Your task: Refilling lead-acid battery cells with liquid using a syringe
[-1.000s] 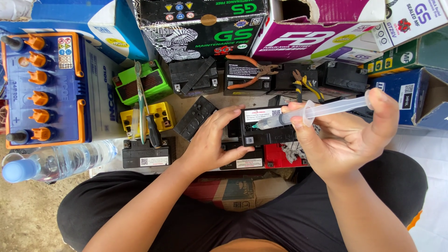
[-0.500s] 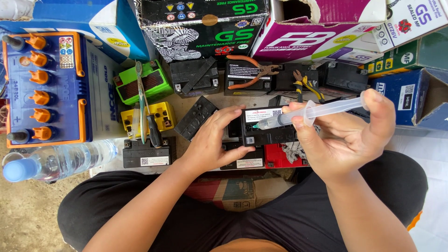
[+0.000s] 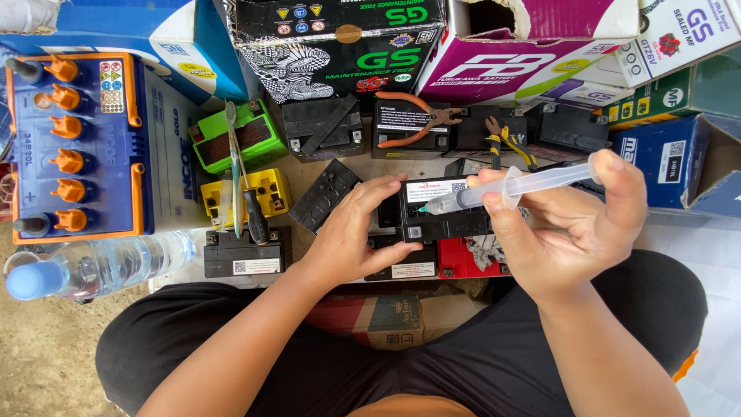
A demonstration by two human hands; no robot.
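Black plastic fills the middle of the head view: a small black battery (image 3: 444, 210) with a white label sits in front of the person's knees, among other small batteries. The left hand (image 3: 356, 232) cups its left end, fingers curled over the top edge and thumb along the near side, seemingly to keep the case from sliding. The right hand (image 3: 567, 224) grasps a clear syringe (image 3: 509, 188), fingers clenched around the barrel and the thumb at the plunger end; its green tip points down-left and meets the battery's top near the label, a slant that suits reaching a small opening. To the left stand a large blue battery (image 3: 77, 147) with orange caps, a green battery (image 3: 235, 137), a yellow one (image 3: 245, 194), and a water bottle (image 3: 96, 266) lying on its side. Orange-handled pliers (image 3: 417, 120) rest on a battery further back, before cardboard boxes (image 3: 340, 42).
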